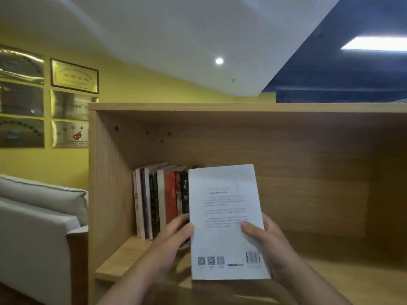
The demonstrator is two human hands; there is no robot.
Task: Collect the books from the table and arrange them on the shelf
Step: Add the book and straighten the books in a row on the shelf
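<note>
At the open wooden shelf [110, 172], I hold a white paperback [226, 221] upright in both hands, its back cover and barcode facing the camera. My right hand [271, 245] grips its right edge, thumb laid across the cover and fingers behind. My left hand [174, 236] grips the left edge, thumb on the cover, the other fingers hidden behind it. The paperback hangs above the shelf board [119, 256], in front of the right end of the row of books [158, 201] that stands against the shelf's left wall. By my reading, the step in hand is shelving this book. The next move calls for turning it spine-out and sliding it in just right of the black-spined volume [184, 194], with the left hand steadying the row. No table is in view, so I cannot tell how many books remain.
</note>
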